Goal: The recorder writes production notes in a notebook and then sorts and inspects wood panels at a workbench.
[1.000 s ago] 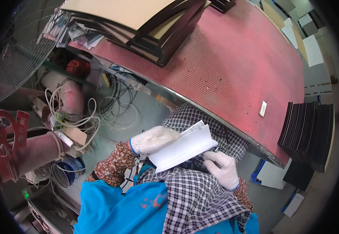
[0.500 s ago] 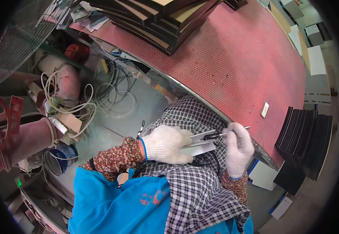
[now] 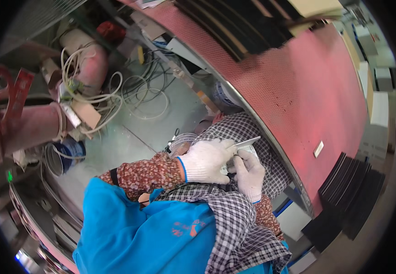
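Note:
Both my hands wear white gloves and meet over my lap, above the checked cloth [image 3: 234, 214] of my clothing. My left hand [image 3: 205, 160] is closed around a folded white paper [image 3: 246, 144], whose edge sticks out past my fingers. My right hand [image 3: 249, 173] grips the same paper from below, right against the left hand. A blue apron [image 3: 148, 233] covers my front. Most of the paper is hidden by the gloves.
A red perforated table [image 3: 298, 86] curves across the upper right, with dark frames [image 3: 248, 27] stacked on it and a small white tag [image 3: 318, 149]. Black sheets [image 3: 351, 192] lie at the right. Coiled white cables [image 3: 116, 91], pipes and a blue bucket [image 3: 65, 153] crowd the floor at left.
The white paper was spread wide between my hands; it is now folded small and edge-on, with both hands drawn tightly together on it. The view has tilted toward the floor.

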### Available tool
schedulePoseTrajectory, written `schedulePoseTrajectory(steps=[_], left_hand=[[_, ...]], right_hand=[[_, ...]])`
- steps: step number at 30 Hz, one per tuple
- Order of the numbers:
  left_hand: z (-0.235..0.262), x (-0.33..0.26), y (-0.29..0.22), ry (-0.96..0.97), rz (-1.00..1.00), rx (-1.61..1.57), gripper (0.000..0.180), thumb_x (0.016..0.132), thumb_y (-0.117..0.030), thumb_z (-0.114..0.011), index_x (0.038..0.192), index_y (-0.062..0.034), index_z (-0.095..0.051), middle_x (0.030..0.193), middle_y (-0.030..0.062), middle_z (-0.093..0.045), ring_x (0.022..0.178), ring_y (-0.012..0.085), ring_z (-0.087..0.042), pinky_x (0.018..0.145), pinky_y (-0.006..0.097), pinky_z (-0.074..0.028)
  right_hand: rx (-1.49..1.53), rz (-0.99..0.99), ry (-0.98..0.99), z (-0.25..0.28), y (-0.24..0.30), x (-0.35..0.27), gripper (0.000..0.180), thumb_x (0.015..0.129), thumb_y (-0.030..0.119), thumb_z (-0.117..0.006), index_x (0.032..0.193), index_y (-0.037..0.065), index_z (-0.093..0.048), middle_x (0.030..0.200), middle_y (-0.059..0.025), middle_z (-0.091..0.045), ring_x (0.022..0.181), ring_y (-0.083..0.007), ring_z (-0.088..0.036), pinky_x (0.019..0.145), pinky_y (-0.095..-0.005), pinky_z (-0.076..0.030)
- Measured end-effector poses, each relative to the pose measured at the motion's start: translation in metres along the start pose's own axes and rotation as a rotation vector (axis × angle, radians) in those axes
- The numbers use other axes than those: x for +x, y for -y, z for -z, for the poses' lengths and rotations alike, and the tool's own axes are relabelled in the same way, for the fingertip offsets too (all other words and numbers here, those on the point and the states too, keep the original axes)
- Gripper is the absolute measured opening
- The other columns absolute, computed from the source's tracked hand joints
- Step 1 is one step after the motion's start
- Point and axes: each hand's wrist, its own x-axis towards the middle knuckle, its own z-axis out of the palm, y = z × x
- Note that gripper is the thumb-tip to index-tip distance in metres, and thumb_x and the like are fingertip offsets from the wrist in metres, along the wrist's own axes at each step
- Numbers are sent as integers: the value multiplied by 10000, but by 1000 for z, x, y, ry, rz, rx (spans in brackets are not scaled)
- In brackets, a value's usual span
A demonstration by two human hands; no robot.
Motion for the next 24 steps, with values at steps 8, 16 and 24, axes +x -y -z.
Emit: schedulePoseTrajectory(steps=[8,16,24], left_hand=[[-22,-9,16,-146,-37,129,583,750,-159,-785,1276,6,-596,1125,156,-612,966,349,-698,743,483,-597],[-14,-13,30,-133,17,156,691,793,-152,-770,1416,49,-547,1132,171,-645,960,338,-700,741,450,-596],[-27,-17,55,-108,97,122,665,782,-149,-742,1386,49,-547,1106,190,-651,966,358,-698,750,473,-597]], right_hand=[[-211,46,100,-17,2,33,239,1074,99,-622,1242,-51,-701,881,-12,-717,667,-46,-590,578,-214,-449],[-247,69,224,-23,17,53,250,1070,117,-620,1236,-46,-713,861,14,-691,661,-31,-545,571,-220,-416],[-673,213,282,-35,16,84,243,1018,192,-686,1081,-37,-740,791,-95,-708,643,-194,-619,601,-345,-475]])
